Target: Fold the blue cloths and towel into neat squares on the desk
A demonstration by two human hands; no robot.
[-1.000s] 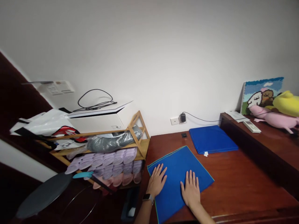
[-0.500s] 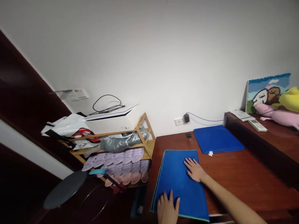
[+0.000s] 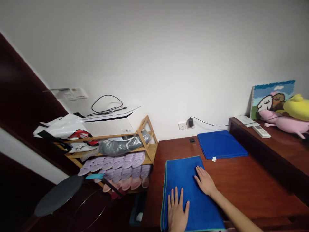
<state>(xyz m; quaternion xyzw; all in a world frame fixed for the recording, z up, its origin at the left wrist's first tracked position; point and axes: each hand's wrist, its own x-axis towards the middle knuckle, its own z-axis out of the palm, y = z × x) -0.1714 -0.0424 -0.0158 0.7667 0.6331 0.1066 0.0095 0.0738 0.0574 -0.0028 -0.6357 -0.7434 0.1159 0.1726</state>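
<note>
A blue cloth [image 3: 182, 175] with green-stitched edges lies folded on the brown wooden table [image 3: 243, 183], its layers showing along the left side. My left hand [image 3: 178, 211] rests flat on its near left part, fingers spread. Near the cloth's right edge, my right hand [image 3: 205, 181] lies palm down with fingers stretched out. Neither hand grips anything. Farther back on the table sits a second, neatly folded blue cloth [image 3: 222, 144], with a small white tag [image 3: 214, 159] at its front edge.
Left of the table stands a wooden rack [image 3: 151, 151] with several slippers [image 3: 118, 162] and a white box [image 3: 111, 124]. A dark round stool [image 3: 59, 195] is at lower left. On the raised right ledge lie a remote [image 3: 261, 131] and a pink plush toy [image 3: 285, 121]. A black adapter [image 3: 191, 122] is plugged into the wall.
My left hand has moved forward on the cloth, with its fingers reaching farther. My right hand has slid slightly toward the right edge. The cloth has turned a little, and the view has shifted slightly.
</note>
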